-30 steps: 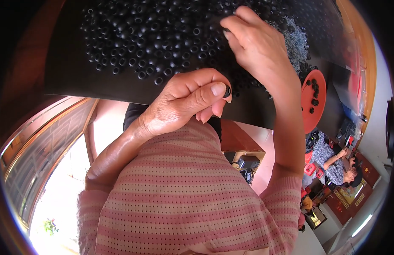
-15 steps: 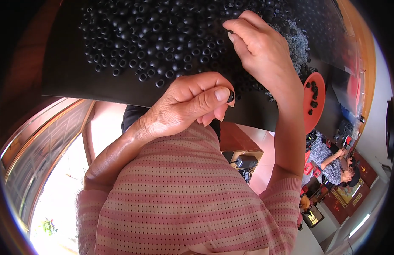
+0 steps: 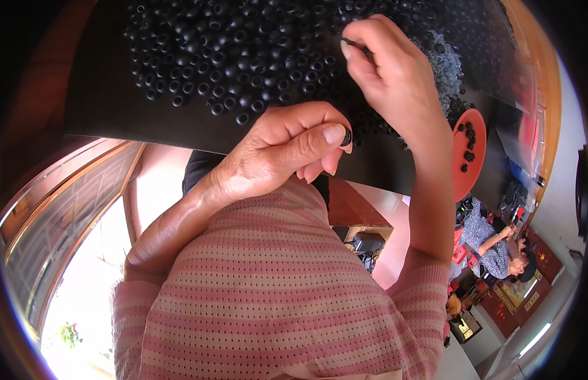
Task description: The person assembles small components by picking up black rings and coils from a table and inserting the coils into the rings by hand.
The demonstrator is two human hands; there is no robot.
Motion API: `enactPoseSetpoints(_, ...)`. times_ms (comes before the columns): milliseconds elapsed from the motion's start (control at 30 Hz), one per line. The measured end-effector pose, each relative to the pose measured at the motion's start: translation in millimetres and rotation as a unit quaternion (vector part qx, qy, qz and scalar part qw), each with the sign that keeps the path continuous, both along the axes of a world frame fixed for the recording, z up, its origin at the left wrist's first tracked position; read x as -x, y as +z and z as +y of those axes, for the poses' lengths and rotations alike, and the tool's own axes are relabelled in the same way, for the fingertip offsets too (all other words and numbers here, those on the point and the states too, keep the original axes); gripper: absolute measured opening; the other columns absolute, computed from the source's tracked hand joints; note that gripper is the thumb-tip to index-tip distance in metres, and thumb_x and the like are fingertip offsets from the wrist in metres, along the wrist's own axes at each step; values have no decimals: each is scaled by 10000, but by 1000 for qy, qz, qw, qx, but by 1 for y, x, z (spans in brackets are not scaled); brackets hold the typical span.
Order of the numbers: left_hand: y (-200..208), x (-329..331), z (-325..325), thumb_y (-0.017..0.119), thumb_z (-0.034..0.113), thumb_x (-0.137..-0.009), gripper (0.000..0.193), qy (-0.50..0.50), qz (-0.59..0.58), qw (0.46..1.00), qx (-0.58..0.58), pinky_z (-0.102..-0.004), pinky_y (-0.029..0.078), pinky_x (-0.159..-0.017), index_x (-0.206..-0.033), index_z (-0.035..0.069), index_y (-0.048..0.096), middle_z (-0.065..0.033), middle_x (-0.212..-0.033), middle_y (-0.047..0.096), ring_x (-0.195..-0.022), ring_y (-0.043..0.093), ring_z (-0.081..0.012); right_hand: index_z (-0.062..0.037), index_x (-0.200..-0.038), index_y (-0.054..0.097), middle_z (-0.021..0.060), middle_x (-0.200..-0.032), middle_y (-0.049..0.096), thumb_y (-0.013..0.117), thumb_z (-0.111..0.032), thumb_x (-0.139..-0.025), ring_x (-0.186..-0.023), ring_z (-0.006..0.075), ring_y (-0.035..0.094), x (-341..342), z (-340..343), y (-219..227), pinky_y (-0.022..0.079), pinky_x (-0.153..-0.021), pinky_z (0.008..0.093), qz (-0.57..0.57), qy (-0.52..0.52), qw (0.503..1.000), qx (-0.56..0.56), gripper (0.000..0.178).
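Near the table's front edge, my left hand (image 3: 284, 149) is closed, with a small black ring-like piece (image 3: 346, 137) pinched between thumb and forefinger. Farther forward and to the right, my right hand (image 3: 395, 73) is also closed. A small dark piece (image 3: 353, 44) shows between its thumb and fingers; its exact kind cannot be made out. Both hands are apart from each other. Beyond them, many round black hollow pieces (image 3: 230, 63) with open ends lie spread over the dark table (image 3: 104, 107). Smaller black bits lie partly hidden beneath my right forearm.
An orange-red plate (image 3: 464, 180) holding several small black pieces sits right of my right forearm. Behind my right wrist is a heap of small greyish bits (image 3: 448, 73). Clear plastic sheeting (image 3: 509, 69) lies at the far right. Another person (image 3: 487, 237) is farther off on the right.
My right hand has turned slightly, and the dark piece in its fingers shows more plainly. My left hand keeps its pinch almost in place. The whole view has shifted a little.
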State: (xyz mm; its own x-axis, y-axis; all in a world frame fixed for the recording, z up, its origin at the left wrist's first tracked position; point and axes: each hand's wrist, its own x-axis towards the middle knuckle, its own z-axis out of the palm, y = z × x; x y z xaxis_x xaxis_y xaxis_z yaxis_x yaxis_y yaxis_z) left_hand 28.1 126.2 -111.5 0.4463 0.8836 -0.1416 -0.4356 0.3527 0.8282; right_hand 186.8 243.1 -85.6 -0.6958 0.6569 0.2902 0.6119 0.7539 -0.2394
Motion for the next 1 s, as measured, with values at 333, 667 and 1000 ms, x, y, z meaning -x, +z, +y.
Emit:
enactPoseSetpoints(333, -2, -1, -2, 477, 328, -976, 356, 24, -10, 1000, -8, -203, 383, -545, -1003, -18, 555, -62, -749, 579, -594, 479, -82, 35, -1049, 611, 104, -865, 623, 561, 125, -820, -664, 130, 617, -22, -51, 20, 505, -575, 221, 187, 23, 972, 140, 251)
enactPoseSetpoints(667, -4, -4, -5, 496, 372, -961, 386, 43, 9, 999, -16, -210, 381, -529, -993, -8, 560, -72, -747, 579, -584, 474, -92, -12, -960, 622, 108, -838, 613, 659, 52, -779, -648, 180, 624, -32, -67, 10, 480, -540, 268, 234, 6, 967, 104, 196)
enactPoseSetpoints(1000, 1, -5, -5, 476, 374, -966, 389, 49, 29, 998, -7, -218, 382, -533, -996, -6, 552, -68, -750, 574, -598, 479, -96, 34, -971, 560, 17, -841, 581, 594, 70, -838, -641, 22, 505, -25, -87, 17, 408, -533, 170, 435, 0, 811, 392, 141)
